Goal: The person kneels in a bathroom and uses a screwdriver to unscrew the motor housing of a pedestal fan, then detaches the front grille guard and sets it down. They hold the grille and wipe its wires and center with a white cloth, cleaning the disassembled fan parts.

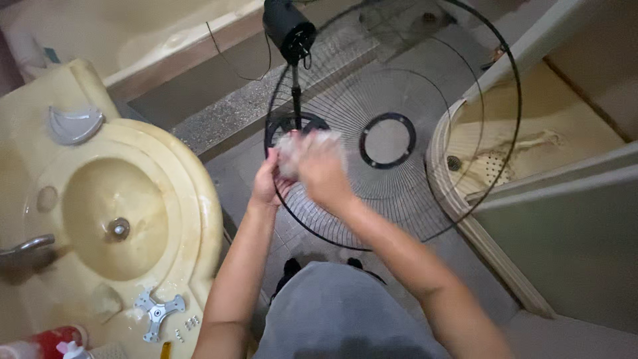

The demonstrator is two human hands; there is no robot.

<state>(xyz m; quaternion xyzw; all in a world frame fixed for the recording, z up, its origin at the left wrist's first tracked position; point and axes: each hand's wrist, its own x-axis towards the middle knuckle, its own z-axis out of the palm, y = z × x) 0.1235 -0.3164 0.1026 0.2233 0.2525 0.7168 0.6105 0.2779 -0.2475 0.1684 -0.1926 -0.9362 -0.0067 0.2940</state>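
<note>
My left hand [266, 185] and my right hand [320, 171] are together at the middle of the view, both closed around a blurred, translucent plastic piece [299, 145]; its exact shape cannot be made out. Right behind the hands stands a black fan pole [296, 86] with the dark motor housing [288, 26] on top. A large round black wire fan guard [387, 199] with a black centre ring [387, 139] leans behind and to the right of my hands. A second dark ring [279, 126] shows behind the pole.
A cream washbasin [199, 199] with a metal tap [26, 246] fills the left side. On its rim lie a cross-shaped metal bracket [158, 310], a few small screws [188, 325] and a red bottle [56, 339]. A shower tray [531, 143] lies to the right, a bathtub edge [166, 40] at the back.
</note>
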